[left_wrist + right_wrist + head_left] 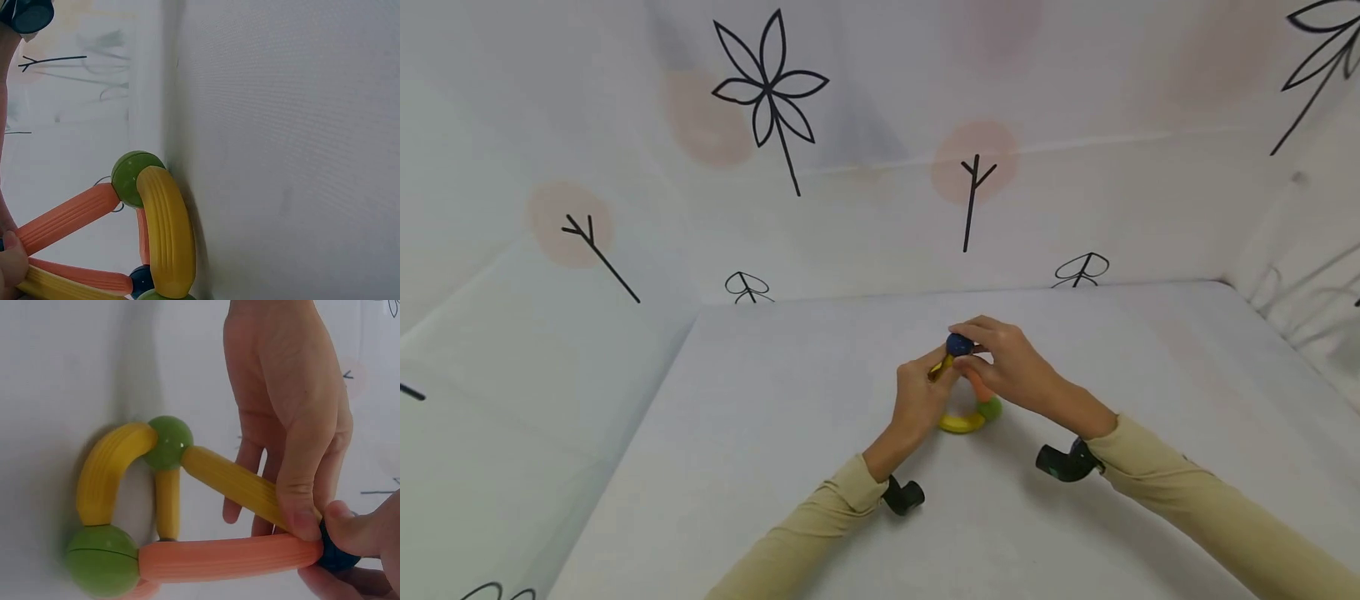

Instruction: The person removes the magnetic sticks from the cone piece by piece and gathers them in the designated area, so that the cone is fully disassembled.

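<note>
Below the blue ball (339, 555), orange rod (231, 557) aslant toward it.

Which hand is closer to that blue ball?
The right hand: it pinches the blue ball itself. The left hand is just beside it, gripping a yellow rod that meets the ball.

Place: enclosed white booth (512, 350); building type unclear
Backdrop (865, 225): pale sheeting, upper frame, black flower drawing (767, 88), twig drawing (972, 200)
Counter (760, 375): white, lower frame
</note>
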Tool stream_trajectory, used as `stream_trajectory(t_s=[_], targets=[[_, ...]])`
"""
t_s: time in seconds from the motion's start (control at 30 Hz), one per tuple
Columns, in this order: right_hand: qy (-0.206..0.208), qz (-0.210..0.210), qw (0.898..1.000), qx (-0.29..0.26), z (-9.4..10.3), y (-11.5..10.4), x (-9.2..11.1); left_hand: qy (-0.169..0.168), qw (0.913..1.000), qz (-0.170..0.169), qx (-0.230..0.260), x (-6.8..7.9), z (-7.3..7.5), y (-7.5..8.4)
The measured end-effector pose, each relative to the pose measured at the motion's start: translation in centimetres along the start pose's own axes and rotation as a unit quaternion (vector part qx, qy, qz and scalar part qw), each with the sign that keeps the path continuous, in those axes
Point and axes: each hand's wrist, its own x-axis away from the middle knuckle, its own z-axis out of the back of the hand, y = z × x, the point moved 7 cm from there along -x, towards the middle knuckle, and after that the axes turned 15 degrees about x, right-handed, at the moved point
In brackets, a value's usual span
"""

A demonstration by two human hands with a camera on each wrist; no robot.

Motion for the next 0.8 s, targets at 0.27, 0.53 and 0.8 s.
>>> stream_trajectory(t_s=[0.27,0.53,0.8], targets=[[0.004,-0.007,1.000,-0.006,-0.14,0.06,-0.05,-0.001,0.9999,0.003,-0.012,0.11,0.14,0.29],[0.000,-0.024,1.000,-0.017,0.57,0.44,-0.41,-0.002,0.9999,-0.003,-0.013,0.10,0.20,0.37],[-0.010,-0.026,1.000,-0.005,0.63,0.37,-0.37,0.002,1.0000,-0.002,-0.005,0.06,0.09,0.19]])
